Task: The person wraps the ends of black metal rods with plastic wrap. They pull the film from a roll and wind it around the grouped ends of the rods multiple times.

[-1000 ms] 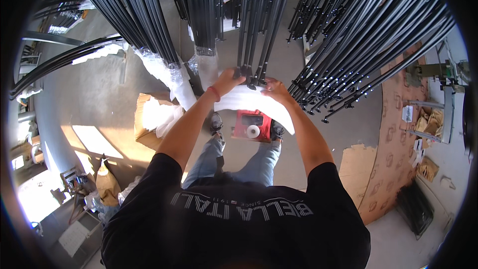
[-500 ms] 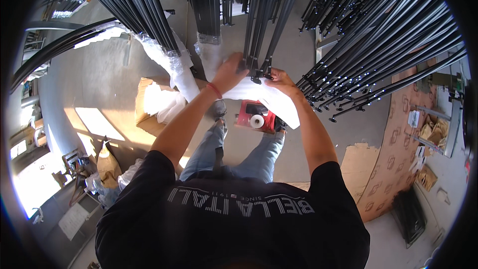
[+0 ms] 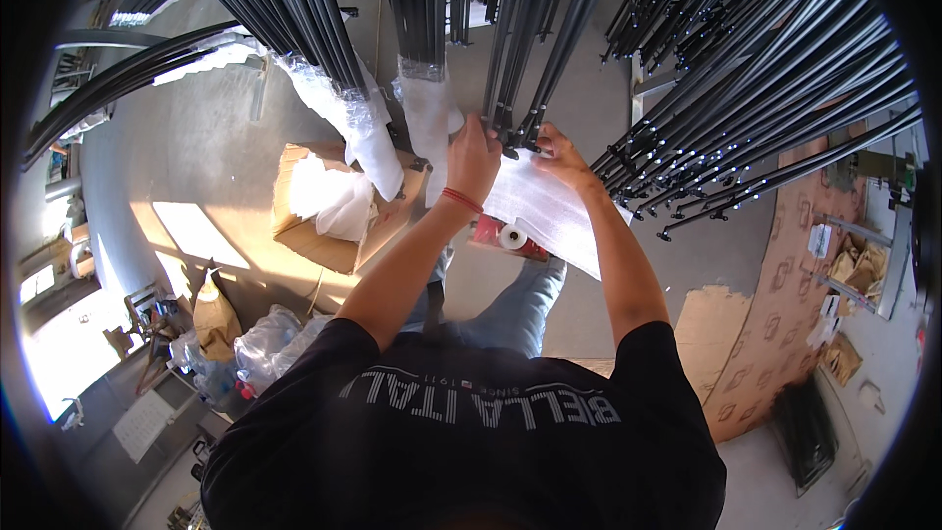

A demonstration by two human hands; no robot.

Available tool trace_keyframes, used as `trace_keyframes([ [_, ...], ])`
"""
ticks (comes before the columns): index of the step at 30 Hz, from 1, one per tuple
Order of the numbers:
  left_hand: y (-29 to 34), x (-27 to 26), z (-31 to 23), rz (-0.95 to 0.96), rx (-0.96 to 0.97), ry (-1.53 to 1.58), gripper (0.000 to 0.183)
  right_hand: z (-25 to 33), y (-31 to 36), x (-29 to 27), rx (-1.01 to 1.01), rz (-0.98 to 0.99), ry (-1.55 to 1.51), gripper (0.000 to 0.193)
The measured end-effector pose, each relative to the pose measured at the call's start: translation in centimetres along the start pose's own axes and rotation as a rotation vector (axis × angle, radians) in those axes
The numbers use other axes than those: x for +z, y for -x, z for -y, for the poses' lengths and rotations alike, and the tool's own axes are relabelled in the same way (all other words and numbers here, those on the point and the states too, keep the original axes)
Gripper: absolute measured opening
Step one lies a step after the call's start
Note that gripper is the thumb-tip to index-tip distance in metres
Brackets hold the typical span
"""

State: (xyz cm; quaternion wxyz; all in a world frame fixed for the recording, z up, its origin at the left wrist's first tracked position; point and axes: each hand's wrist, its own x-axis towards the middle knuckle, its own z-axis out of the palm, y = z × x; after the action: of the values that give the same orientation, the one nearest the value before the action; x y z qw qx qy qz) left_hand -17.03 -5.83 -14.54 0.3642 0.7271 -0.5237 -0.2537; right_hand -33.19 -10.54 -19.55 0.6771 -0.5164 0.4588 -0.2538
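A sheet of white packing foam (image 3: 549, 211) hangs across in front of me, its upper edge at the lower ends of a small group of black metal rods (image 3: 507, 59). My left hand (image 3: 473, 159) is closed on the sheet's upper left part, against the rod ends. To their right, my right hand (image 3: 561, 159) pinches the upper edge, thumb and fingertips close to the dark end fittings. How far the sheet reaches behind the rods is hidden.
Left of my hands stand two rod bundles (image 3: 294, 20) with ends in white foam and clear film. An open cardboard box (image 3: 368, 236) holds white foam. A red box with a white roll (image 3: 512, 237) lies near my feet. Many black rods (image 3: 746, 108) lean at the right.
My left hand has shifted slightly right, with its forearm nearer the middle. The foam sheet now hangs flatter and lower to the right, covering more of the red box.
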Motion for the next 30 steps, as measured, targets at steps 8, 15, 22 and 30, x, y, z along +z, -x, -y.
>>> trace_keyframes([
  [8, -2.8, -1.6, 2.6, 0.275, 0.124, 0.160, 0.020, -2.7, -0.5, -0.8, -0.063, 0.133, 0.233, 0.025],
  [15, -5.9, -1.8, 2.1, 1.064, -0.120, 0.713, 0.044, -2.0, 0.8, -0.2, 0.037, 0.176, 0.397, 0.021],
  [22, -3.4, -2.5, 0.3, 1.091, 0.000, 0.513, 0.047, -0.7, 5.3, 1.5, -0.054, 0.022, 0.485, 0.019],
  [30, 2.0, -3.7, -1.8, 0.726, -0.146, 0.639, 0.023, 1.0, 9.3, 4.7, -0.148, -0.076, 0.365, 0.021],
])
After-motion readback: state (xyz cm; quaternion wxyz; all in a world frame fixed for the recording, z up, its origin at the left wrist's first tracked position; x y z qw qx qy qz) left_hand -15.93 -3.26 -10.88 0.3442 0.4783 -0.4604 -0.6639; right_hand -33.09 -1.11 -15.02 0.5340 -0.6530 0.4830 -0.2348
